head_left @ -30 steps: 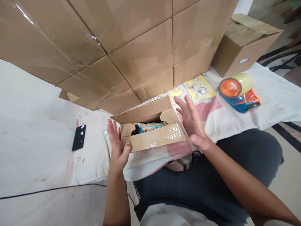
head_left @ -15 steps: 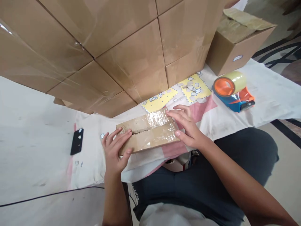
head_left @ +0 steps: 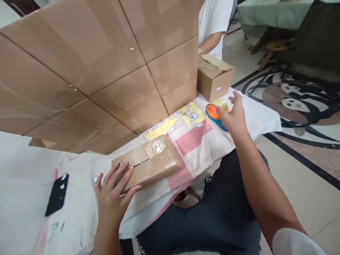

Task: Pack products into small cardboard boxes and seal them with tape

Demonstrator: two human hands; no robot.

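Head view: left hand [head_left: 113, 191], spread, steadies carton [head_left: 163, 173], whose flaps [head_left: 145, 152] may lift if released; right hand [head_left: 235, 115], splayed, could knock two-o'clock tape dispenser [head_left: 213, 112] if misaligned.

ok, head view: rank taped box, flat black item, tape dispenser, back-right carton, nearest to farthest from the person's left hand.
From the left hand:
1. Taped box: touching, under its fingers.
2. Flat black item: off to its left.
3. Tape dispenser: far right, at the right hand.
4. Back-right carton: beyond the dispenser.
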